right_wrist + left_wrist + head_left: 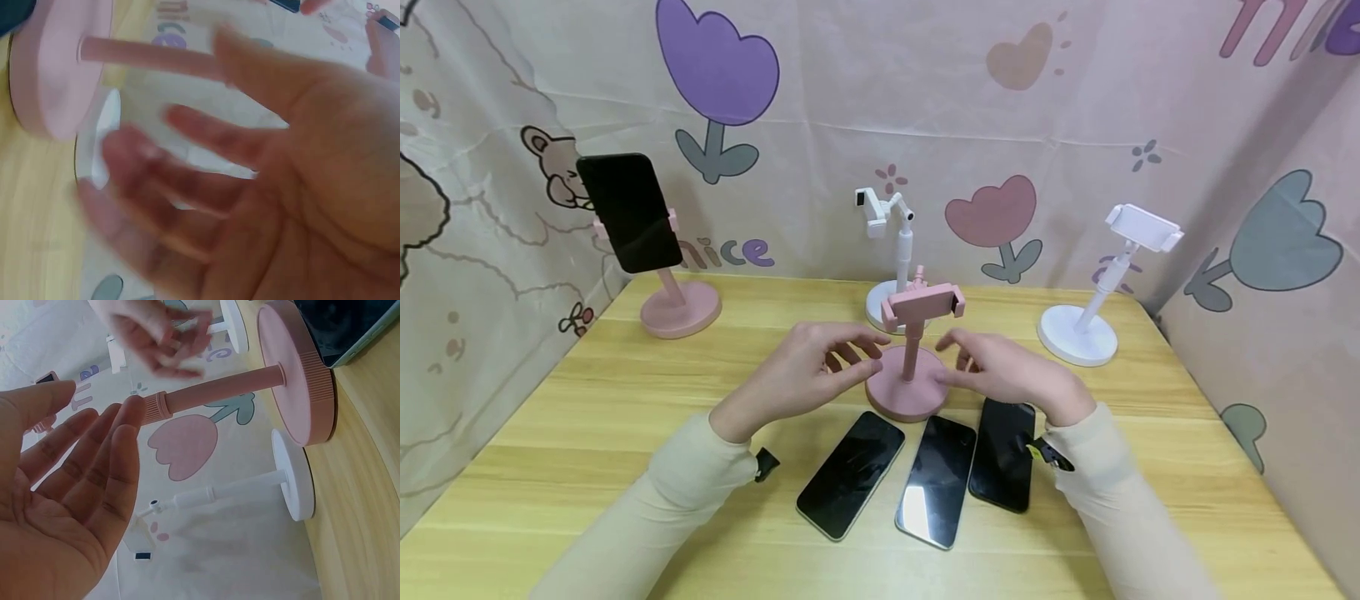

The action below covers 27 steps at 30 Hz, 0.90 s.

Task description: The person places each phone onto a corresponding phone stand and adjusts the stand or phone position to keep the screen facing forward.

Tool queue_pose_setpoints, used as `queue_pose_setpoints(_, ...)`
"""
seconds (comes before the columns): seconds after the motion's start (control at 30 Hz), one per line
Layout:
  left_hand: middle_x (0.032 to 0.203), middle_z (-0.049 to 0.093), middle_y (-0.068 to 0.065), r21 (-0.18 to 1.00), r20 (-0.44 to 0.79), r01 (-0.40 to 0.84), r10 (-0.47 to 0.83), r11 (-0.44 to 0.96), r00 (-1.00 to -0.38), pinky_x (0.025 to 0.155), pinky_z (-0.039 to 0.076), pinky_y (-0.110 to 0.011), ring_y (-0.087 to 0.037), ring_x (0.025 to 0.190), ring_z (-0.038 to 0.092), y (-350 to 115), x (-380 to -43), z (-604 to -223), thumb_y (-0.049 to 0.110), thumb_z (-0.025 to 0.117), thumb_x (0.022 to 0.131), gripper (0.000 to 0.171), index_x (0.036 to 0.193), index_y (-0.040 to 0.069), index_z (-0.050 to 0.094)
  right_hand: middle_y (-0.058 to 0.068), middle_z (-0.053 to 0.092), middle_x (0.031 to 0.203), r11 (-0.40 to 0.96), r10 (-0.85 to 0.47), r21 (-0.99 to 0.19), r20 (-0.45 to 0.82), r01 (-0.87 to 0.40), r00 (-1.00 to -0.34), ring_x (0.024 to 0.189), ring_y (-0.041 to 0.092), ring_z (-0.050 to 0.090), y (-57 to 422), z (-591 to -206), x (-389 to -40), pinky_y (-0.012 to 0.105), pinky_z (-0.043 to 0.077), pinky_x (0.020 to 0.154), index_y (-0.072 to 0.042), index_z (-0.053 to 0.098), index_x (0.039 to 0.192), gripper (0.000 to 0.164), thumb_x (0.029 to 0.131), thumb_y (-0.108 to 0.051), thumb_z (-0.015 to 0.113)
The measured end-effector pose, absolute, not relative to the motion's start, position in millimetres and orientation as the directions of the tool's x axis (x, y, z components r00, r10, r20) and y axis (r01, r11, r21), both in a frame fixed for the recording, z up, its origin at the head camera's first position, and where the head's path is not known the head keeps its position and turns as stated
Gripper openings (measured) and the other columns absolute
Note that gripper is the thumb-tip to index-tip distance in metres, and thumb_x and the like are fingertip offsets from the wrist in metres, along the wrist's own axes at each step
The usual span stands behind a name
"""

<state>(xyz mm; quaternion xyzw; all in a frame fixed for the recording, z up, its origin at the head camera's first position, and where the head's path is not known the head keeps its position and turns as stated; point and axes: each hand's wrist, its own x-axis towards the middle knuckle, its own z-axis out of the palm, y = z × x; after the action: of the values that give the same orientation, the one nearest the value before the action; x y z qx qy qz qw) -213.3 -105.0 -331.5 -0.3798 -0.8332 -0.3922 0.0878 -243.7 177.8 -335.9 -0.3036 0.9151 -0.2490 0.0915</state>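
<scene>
A pink phone stand [912, 350] with a round base stands upright at the middle of the table, its clamp at the top holding no phone. My left hand [820, 367] is beside it on the left, fingers loosely bent, nothing held. On the other side my right hand [1007, 371] hovers with thumb and fingers apart, also holding nothing. In the left wrist view, the left fingers [125, 456] overlap the upper post. The right wrist view has the blurred right hand [300, 175] spread near the post. Three dark phones [850, 475] lie in front of the base, one partly under the right wrist.
At the back left another pink stand [681, 310] bears an upright black phone [628, 212]. A white stand [904, 250] is behind the middle one, and a second white stand [1078, 335] stands at the right. A printed cloth [865, 100] hangs behind the wooden table [587, 417].
</scene>
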Motion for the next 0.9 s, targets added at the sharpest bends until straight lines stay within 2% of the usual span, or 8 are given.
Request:
queue_pose_setpoints(0.13, 0.098, 0.068, 0.009, 0.594, 0.463, 0.701, 0.545, 0.396, -0.7, 0.063, 0.055, -0.025, -0.003, 0.078, 0.064, -105, -213, -331, 0.026, 0.068, 0.091, 0.025, 0.114, 0.016, 0.07, 0.002, 0.058, 0.08, 0.769, -0.579, -0.422, -0.139, -0.481, -0.803, 0.068, 0.015, 0.055, 189, -336, -235, 0.028, 0.049, 0.061, -0.005, 0.054, 0.122, 0.046, 0.092, -0.039, 0.063)
queue_pose_setpoints(0.23, 0.097, 0.068, 0.009, 0.597, 0.476, 0.701, 0.53, 0.39, -0.701, 0.062, 0.055, -0.025, -0.004, 0.077, 0.064, -105, -213, -331, 0.023, 0.07, 0.089, 0.025, 0.114, 0.017, 0.07, 0.002, 0.057, 0.077, 0.805, -0.548, -0.364, -0.154, -0.469, -0.822, 0.065, 0.015, 0.053, 194, -338, -228, 0.028, 0.048, 0.059, -0.001, 0.055, 0.12, 0.047, 0.092, -0.037, 0.064)
queue_pose_setpoints(0.47, 0.096, 0.069, 0.003, 0.611, 0.483, 0.689, 0.505, 0.39, -0.715, 0.061, 0.055, -0.027, -0.009, 0.076, 0.065, -104, -214, -332, 0.013, 0.073, 0.086, 0.027, 0.113, 0.011, 0.07, 0.003, 0.06, 0.08, 0.889, -0.427, -0.257, -0.166, -0.379, -0.889, 0.068, 0.016, 0.055, 202, -339, -216, 0.034, 0.05, 0.067, 0.001, 0.057, 0.115, 0.048, 0.09, -0.039, 0.066)
queue_pose_setpoints(0.53, 0.095, 0.069, 0.003, 0.605, 0.485, 0.69, 0.503, 0.398, -0.716, 0.062, 0.055, -0.026, -0.009, 0.076, 0.065, -104, -214, -332, 0.012, 0.072, 0.087, 0.026, 0.112, 0.01, 0.07, 0.003, 0.059, 0.079, 0.906, -0.396, -0.23, -0.174, -0.354, -0.901, 0.067, 0.017, 0.055, 204, -342, -215, 0.034, 0.049, 0.065, 0.002, 0.058, 0.115, 0.049, 0.09, -0.04, 0.066)
queue_pose_setpoints(0.67, 0.094, 0.068, 0.009, 0.594, 0.495, 0.698, 0.504, 0.399, -0.708, 0.062, 0.055, -0.025, -0.005, 0.077, 0.064, -105, -214, -331, 0.017, 0.07, 0.089, 0.023, 0.111, 0.014, 0.071, 0.005, 0.059, 0.076, 0.934, -0.347, -0.134, -0.125, -0.331, -0.93, 0.062, 0.018, 0.054, 211, -348, -216, 0.035, 0.049, 0.058, 0.0, 0.061, 0.106, 0.049, 0.087, -0.044, 0.067)
queue_pose_setpoints(0.77, 0.095, 0.068, 0.011, 0.598, 0.498, 0.702, 0.506, 0.386, -0.704, 0.063, 0.055, -0.025, -0.004, 0.077, 0.064, -106, -214, -330, 0.021, 0.069, 0.09, 0.022, 0.112, 0.016, 0.071, 0.004, 0.057, 0.069, 0.946, -0.322, -0.069, -0.058, -0.318, -0.945, 0.055, 0.019, 0.052, 214, -353, -217, 0.037, 0.047, 0.05, -0.002, 0.062, 0.094, 0.049, 0.083, -0.05, 0.069)
queue_pose_setpoints(0.9, 0.096, 0.069, 0.009, 0.601, 0.504, 0.705, 0.506, 0.376, -0.7, 0.063, 0.055, -0.026, -0.004, 0.077, 0.064, -106, -214, -331, 0.02, 0.069, 0.09, 0.022, 0.111, 0.016, 0.071, 0.002, 0.051, 0.06, 0.955, -0.293, -0.052, -0.026, -0.291, -0.956, 0.049, 0.018, 0.048, 215, -357, -218, 0.034, 0.041, 0.043, -0.007, 0.056, 0.078, 0.051, 0.077, -0.055, 0.071)
